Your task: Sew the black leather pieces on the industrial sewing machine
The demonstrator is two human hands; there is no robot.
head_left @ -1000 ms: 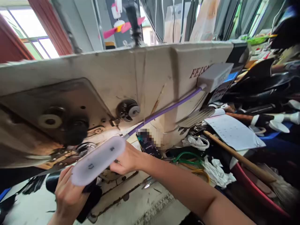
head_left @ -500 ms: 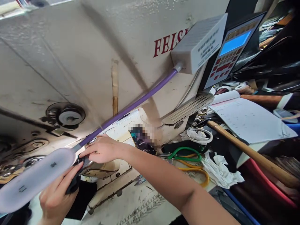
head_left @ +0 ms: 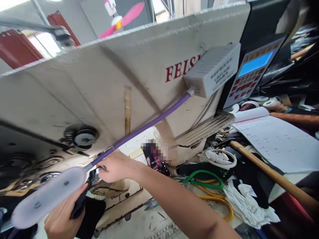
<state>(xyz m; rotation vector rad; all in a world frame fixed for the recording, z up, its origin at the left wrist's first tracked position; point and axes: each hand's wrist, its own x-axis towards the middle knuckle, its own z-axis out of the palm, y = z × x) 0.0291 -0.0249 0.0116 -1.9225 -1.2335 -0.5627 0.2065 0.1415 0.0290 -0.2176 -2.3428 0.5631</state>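
A sewing machine (head_left: 147, 86) fills the middle of the view, its pale body tilted across it. My left hand (head_left: 63, 215) is at the lower left, partly behind a frosted lamp head (head_left: 50, 197). Its fingers are closed on black fabric (head_left: 92, 212), which hangs down beside the machine's bed. My right hand (head_left: 118, 166) reaches in from the right, close to the needle area. Its fingers are curled around a small dark metallic piece whose kind I cannot make out. The lamp's purple neck (head_left: 152, 124) passes just above this hand and hides part of the fingertips.
A phone (head_left: 158, 162) leans behind my right forearm. To the right lie green-handled scissors (head_left: 204, 176), a yellow-handled tool (head_left: 228, 205), crumpled white cloth (head_left: 249, 205), a wooden stick (head_left: 269, 169) and a paper pad (head_left: 281, 139). A control panel (head_left: 254, 73) stands at the upper right.
The view has tilted upward, so the machine and hands sit lower and a pink fan shows behind. My right hand's fingers have curled in more; the left still grips the black fabric.
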